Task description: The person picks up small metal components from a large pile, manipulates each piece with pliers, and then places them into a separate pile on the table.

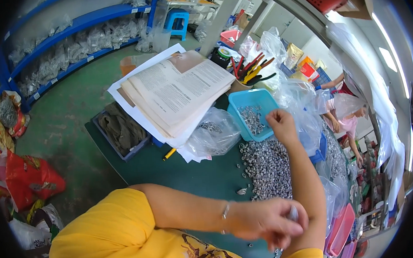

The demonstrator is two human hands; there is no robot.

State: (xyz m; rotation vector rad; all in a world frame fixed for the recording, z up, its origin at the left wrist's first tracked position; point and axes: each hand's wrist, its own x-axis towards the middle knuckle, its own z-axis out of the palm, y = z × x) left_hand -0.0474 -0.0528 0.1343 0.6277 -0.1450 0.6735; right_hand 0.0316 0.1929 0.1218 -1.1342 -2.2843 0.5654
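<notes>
Grips a small grey piece (293, 213) in the left hand (267, 220), closed in between thumb and bent fingers, low in the view and in front of the right forearm. Brings thumb and fingertips of the right hand (282, 125) together at the right rim of a turquoise basket (247, 98); cannot tell whether anything sits inside that pinch. Looks metallic, so probably weighs little, stays stiff and takes knocks well, yet may slip from bare skin because of a smooth, shiny surface. Best taken by opposite sides between thumb and forefinger pads, one at a time; likely to roll or scatter if scooped carelessly. Finds plenty more of similar look in a dense pile (267, 168) on the green tabletop (190, 179), just below the basket, with a few strays lying to the left of that heap. Holds a loose layer of small silvery pieces inside the turquoise basket, with bare wall showing above. Shows more shiny pieces through a clear plastic bag (224, 138) left of the basket, partly blurred by folds. Contains dark, crumpled cloth (120, 129) in the grey-blue crate (136, 150) farther left. Stands red-, yellow- and black-handled pliers (255, 71) upright in a pot (238, 86) behind the basket. Cannot make out the contents of the pink bin (342, 229) at lower right.
</notes>
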